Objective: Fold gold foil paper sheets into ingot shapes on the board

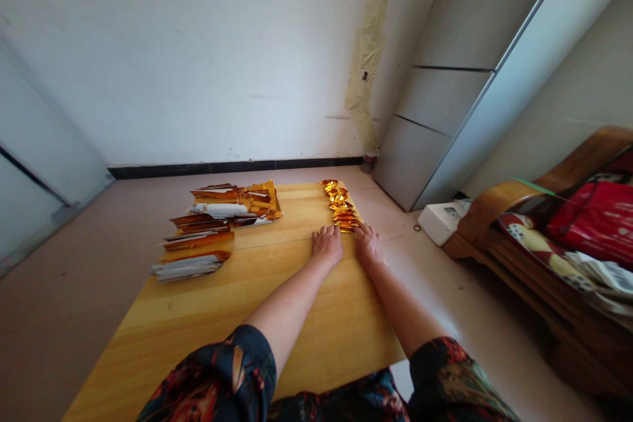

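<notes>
A row of folded gold foil paper pieces (pixel 340 206) runs along the right side of the wooden table (pixel 306 316). My left hand (pixel 327 245) rests at the near end of this row, its curled fingertips on the left end of the closest foil piece. On the opposite end of that same piece are the fingers of my right hand (pixel 369 244), close to the table's right edge. Both hands are closed around the piece's two ends; the fingertips are partly hidden. To the left lie stacks of gold-and-white paper sheets (pixel 198 244), loosely fanned.
Behind the table is a white wall with a dark skirting strip (pixel 237 167). A grey refrigerator (pixel 440 92) stands at the back right. A wooden chair (pixel 514 211) bearing a red bag (pixel 598 221) is at the right, with a white box (pixel 442 221) beside it.
</notes>
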`<state>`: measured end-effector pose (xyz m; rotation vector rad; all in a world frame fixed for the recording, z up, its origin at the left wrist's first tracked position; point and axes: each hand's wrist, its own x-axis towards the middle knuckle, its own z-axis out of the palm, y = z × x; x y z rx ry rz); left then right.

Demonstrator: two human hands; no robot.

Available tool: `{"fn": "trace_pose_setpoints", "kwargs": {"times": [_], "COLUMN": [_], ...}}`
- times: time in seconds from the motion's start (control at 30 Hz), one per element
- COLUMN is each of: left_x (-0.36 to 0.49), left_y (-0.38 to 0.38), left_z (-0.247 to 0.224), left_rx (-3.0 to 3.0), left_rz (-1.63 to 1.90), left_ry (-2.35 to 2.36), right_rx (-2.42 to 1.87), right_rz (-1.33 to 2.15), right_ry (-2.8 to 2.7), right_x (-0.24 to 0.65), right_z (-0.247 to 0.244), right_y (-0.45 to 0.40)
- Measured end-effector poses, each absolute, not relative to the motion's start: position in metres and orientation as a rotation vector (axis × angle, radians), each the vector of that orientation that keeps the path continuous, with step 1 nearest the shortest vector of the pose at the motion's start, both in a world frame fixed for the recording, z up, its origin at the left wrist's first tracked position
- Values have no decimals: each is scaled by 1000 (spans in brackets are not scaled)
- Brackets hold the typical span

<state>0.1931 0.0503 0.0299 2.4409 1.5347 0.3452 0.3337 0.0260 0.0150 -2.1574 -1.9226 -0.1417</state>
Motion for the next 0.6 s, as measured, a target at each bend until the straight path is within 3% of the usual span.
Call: {"fn": "trace_pose_setpoints", "kwargs": {"times": [0.6], "left_x": [180], "left_y": [57], "left_z": [25], "left_rx": [2541], "left_rz": [179], "left_ry": [1544], "right_rx": [-2320], "right_rz": [-173], "right_ry": [-2077], "right_x": [331], "right_z": [24], "right_y": [20]}}
